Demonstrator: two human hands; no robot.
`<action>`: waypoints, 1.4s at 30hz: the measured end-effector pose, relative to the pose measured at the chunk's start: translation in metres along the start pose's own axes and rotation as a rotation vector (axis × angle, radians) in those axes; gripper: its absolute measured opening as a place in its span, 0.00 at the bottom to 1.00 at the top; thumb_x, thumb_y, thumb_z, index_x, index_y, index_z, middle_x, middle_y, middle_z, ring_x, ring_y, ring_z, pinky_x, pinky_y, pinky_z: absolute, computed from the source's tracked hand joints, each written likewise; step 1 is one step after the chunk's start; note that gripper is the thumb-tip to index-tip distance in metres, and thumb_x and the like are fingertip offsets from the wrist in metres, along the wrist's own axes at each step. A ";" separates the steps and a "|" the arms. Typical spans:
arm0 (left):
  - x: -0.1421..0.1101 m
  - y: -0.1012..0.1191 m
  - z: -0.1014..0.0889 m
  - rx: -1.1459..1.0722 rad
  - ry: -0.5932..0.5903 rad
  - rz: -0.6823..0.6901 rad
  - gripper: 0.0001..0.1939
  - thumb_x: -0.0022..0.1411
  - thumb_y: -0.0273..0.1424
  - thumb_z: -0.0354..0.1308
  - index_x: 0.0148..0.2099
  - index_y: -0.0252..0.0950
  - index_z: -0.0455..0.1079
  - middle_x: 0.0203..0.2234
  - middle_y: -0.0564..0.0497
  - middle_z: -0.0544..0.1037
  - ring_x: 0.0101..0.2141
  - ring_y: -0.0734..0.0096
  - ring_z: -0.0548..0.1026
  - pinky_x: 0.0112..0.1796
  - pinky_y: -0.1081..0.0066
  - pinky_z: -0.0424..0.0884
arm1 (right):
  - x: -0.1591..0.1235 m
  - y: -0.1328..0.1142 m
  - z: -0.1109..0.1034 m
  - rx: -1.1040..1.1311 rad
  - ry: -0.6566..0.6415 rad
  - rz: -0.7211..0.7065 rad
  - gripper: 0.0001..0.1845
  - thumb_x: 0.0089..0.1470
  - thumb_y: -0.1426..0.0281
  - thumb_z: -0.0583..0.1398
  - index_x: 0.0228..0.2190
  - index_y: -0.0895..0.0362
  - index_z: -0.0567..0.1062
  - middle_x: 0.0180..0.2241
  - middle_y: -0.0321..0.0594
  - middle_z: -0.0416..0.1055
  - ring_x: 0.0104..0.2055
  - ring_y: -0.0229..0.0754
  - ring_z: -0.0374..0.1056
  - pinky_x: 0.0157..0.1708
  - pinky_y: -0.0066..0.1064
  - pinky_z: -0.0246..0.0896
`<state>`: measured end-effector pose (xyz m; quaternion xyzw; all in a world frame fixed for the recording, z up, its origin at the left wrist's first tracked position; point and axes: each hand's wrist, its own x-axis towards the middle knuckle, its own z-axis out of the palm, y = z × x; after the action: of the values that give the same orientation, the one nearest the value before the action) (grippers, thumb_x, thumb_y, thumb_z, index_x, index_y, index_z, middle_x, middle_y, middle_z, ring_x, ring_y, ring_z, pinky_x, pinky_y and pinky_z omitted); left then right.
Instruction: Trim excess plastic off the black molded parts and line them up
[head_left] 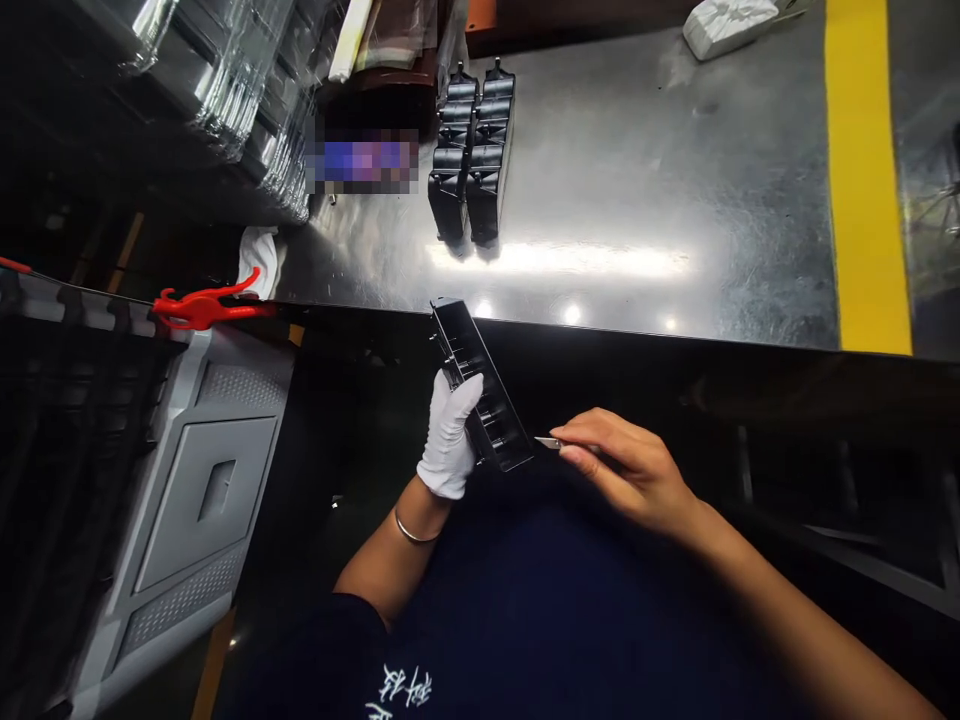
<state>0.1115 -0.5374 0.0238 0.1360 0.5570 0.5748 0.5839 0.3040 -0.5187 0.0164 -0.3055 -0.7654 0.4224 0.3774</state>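
My left hand [448, 435], in a white glove, is closed round a long black plastic housing [504, 425]. The housing is tilted, its hollow ribbed side facing up, just off the front edge of the table. Bare and pinched together, the fingers of my right hand [626, 465] hold a craft knife [548, 441]. Its short pointed blade is aimed left, near the housing's lower right corner and apart from it. Two similar black housings [491, 150] stand side by side on the metal table, beyond my left hand.
The steel table [637, 190] has a yellow stripe [866, 180] at right and a white crumpled packet [727, 25] at the back. Plastic-wrapped stacks [247, 90] rise at left. Below them are a red air gun [202, 305], a white cloth [259, 260] and a grey crate [206, 490].
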 end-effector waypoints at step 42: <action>0.008 0.014 -0.034 0.135 -0.934 -0.919 0.30 0.51 0.41 0.63 0.56 0.38 0.67 0.30 0.47 0.76 0.22 0.68 0.74 0.20 0.73 0.68 | 0.055 0.012 -0.078 -0.259 -0.416 -0.071 0.10 0.57 0.62 0.61 0.35 0.51 0.81 0.30 0.39 0.75 0.29 0.37 0.70 0.26 0.28 0.64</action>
<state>0.0749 -0.5431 0.0196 0.1560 0.2812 0.1112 0.9403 0.3418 -0.4376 0.0518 -0.2307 -0.8847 0.3608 0.1842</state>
